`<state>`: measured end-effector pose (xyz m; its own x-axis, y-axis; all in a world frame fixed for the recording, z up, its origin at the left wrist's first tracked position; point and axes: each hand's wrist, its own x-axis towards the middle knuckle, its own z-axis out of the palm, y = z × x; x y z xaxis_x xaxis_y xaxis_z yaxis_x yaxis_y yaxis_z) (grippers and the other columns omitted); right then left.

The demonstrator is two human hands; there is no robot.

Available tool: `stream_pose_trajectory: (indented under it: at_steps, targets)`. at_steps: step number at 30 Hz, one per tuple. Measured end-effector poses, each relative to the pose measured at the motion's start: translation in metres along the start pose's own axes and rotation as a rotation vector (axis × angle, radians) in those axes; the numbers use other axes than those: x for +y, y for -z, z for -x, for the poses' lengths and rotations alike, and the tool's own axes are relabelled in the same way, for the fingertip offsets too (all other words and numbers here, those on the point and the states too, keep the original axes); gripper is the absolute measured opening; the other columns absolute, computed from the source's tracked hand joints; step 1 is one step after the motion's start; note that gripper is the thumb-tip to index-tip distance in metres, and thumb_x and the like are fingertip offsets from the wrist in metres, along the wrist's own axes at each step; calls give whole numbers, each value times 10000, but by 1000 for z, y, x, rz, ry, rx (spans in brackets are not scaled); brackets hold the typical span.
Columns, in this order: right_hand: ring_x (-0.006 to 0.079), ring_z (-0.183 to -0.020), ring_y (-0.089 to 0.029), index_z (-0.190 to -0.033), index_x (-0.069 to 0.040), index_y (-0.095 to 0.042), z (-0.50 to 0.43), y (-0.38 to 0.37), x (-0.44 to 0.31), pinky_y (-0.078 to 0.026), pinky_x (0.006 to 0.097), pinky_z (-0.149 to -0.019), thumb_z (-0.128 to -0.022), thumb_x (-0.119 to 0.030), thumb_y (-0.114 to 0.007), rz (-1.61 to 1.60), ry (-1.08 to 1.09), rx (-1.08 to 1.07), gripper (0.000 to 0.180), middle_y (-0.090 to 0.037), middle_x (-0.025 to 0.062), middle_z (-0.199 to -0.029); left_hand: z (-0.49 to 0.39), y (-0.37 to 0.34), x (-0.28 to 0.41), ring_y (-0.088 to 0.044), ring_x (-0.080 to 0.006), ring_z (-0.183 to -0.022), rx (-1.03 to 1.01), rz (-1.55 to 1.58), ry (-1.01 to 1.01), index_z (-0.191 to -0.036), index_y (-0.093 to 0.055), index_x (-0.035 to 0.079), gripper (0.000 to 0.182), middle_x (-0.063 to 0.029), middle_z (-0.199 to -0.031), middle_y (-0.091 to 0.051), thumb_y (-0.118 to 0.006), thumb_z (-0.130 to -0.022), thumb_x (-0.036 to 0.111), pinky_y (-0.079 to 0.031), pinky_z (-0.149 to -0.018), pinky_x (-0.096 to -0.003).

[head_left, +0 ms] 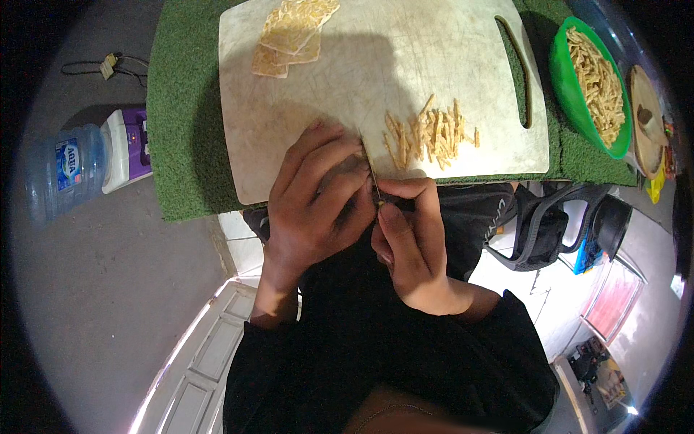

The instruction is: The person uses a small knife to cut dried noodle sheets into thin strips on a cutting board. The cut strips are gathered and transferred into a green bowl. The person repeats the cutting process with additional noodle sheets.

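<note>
My right hand (415,238) grips a thin-bladed knife (372,165) at the near edge of a white plastic cutting board (347,81). The blade points away from me, edge-on to the view. Close against its left side, my left hand (322,187) is curled over the board. Whatever lies under those fingers is hidden. To the right of the blade lies a loose pile of thin cut strips (439,133), which look like tempeh. Several thin, flat tempeh slices (295,32) overlap at the board's far left.
Artificial grass (181,108) covers the table under the board. At right stand a green bowl (561,81) full of strips and a round wooden mortar (645,135). A water bottle (68,168) is at left. A black chair (534,244) stands at lower right.
</note>
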<state>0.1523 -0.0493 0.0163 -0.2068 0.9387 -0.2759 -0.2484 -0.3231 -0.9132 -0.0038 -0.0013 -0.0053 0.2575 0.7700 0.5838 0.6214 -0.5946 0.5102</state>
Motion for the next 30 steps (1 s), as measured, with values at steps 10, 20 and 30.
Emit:
stream_pose_trajectory:
  at_steps: [10,20,30]
  targets:
    - [48,-549,-390,-1248,-45,-398,0,0,2,-316,219,-462,-1073,-55,-383,22,35,12,175,-497,34,-801,0,0,-1,-644,-383,-1110,8,7,-12,-968,-646,36,274,-134,-1125,-650,-773,-728,4,-535,-1000,-530]
    - [43,-543,-379,-1215,-45,-418,6,-1,0,-316,214,-467,-1082,-69,-403,15,-2,39,136,-491,23,-787,-1,0,-1,-646,-378,-1106,-1,11,-3,-962,-650,43,270,-123,-1122,-653,-774,-727,-1,-531,-1006,-534]
    - [58,-606,-477,-1213,-35,-410,9,5,-4,-363,259,-518,-1054,-36,-468,139,-29,64,169,-537,27,-689,-3,-1,0,-647,-379,-1094,14,18,-3,-946,-646,40,267,-128,-1111,-648,-772,-716,-10,-533,-1001,-527]
